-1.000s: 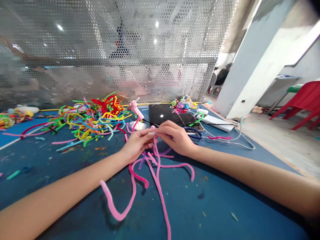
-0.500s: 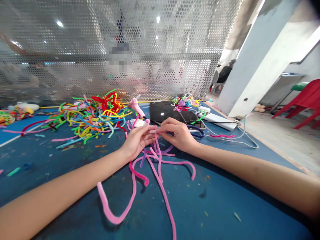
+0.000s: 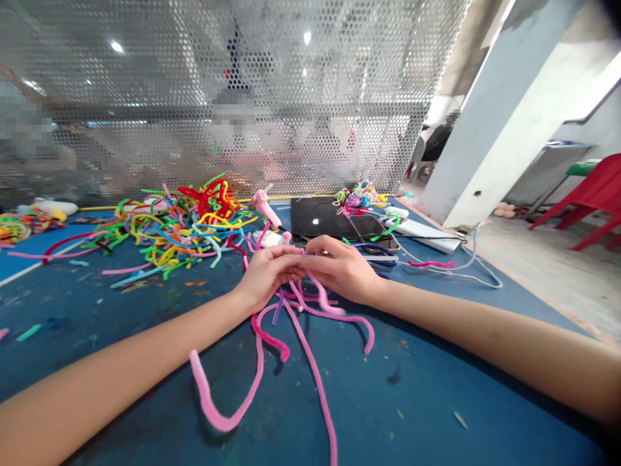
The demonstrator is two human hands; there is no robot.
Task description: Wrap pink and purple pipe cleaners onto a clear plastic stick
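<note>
My left hand (image 3: 269,272) and my right hand (image 3: 342,268) meet above the table, fingertips pressed together. Between them they pinch a pink pipe cleaner (image 3: 320,294), whose free end dangles under the right fingers. The exact grip point is hidden behind the fingers. More pink pipe cleaners spread out below the hands; a long one (image 3: 315,375) runs toward me and a curved one (image 3: 223,424) bends to the left. A magenta pipe cleaner (image 3: 272,343) and a short purple one (image 3: 278,307) lie under my left hand.
A tangled heap of coloured pipe cleaners (image 3: 179,226) lies at left. Behind the hands are a black panel (image 3: 315,217), a pink glue gun (image 3: 266,208) and a smaller colourful bundle (image 3: 361,194). A white cable (image 3: 485,278) loops at right. A perforated metal screen (image 3: 291,129) stands behind.
My fingers have closed in further over the meeting point. The hanging pink pipe cleaner has swung to the right, below my right hand.
</note>
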